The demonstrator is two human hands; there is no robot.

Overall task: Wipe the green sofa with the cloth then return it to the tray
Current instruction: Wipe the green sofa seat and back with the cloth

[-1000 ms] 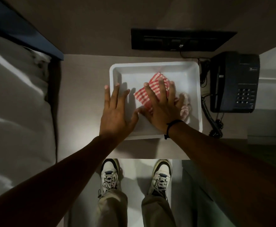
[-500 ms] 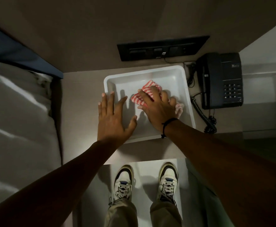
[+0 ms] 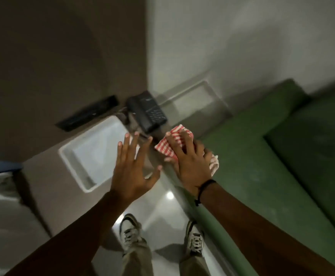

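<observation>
My right hand (image 3: 190, 164) holds the red and white checked cloth (image 3: 167, 145), bunched under the fingers, at the near left edge of the green sofa (image 3: 262, 172). One end of the cloth sticks out to the right of the hand. The white tray (image 3: 77, 168) lies on the side table to the left, with nothing in it. Spread and holding nothing, my left hand (image 3: 133, 168) hovers over the tray's right end. The view is blurred by motion.
A black telephone (image 3: 147, 111) stands on the side table just beyond the tray, close to the cloth. A dark wall panel (image 3: 87, 113) sits behind the tray. A bed (image 3: 1, 212) lies at the left. My shoes (image 3: 131, 230) stand on the shiny floor.
My right hand lifted the cloth out of the tray and carried it right to the sofa's edge. The view swung right, bringing the sofa into sight. My left hand rose off the tray.
</observation>
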